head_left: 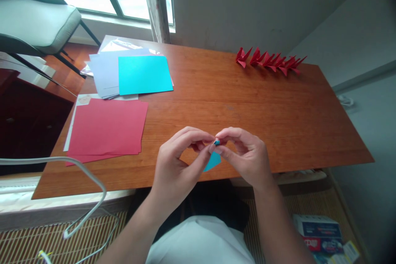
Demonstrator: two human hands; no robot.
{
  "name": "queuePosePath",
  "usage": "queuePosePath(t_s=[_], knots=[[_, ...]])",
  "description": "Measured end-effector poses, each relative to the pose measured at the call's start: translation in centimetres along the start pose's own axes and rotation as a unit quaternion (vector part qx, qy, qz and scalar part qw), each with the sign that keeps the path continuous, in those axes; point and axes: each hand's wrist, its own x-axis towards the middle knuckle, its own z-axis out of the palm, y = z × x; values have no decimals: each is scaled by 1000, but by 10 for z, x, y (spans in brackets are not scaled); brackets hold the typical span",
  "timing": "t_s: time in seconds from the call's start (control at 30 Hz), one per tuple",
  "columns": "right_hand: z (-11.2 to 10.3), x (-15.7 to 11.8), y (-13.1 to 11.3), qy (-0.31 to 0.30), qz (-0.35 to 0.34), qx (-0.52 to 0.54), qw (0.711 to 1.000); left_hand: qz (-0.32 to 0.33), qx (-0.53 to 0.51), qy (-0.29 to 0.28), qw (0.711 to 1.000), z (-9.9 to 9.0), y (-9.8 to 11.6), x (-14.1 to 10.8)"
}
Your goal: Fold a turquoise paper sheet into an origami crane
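A small folded blue paper piece [217, 142] is pinched between the fingertips of both hands above the front edge of the table. My left hand [182, 154] grips it from the left with thumb and index finger. From the right, my right hand [246, 152] pinches it the same way. Just below the fingertips, a flat blue paper part [213, 161] shows between the hands; whether it joins the folded piece cannot be made out.
Red sheets [108, 128] lie at the table's left, with a blue sheet [145, 75] on pale papers [103, 72] behind them. Several folded red paper figures [274, 62] line the back right of the wooden table [293, 123]. A white cable [89, 173] hangs at the lower left.
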Motion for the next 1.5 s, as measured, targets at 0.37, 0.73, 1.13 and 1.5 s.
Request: queuePosePath(t_s=[0.37,0.73,1.13,1.5], knots=[[-5,1,1,-24,0,0,1000,-62,12,-53,997,-6,1,4],[-3,1,-2,-31,13,1,999,-62,8,-46,997,-8,2,3],[-2,1,-3,-36,25,16,999,-84,-33,-48,995,-6,4,5],[-1,-1,-4,-49,39,21,998,-103,-76,-33,991,-4,-3,2]])
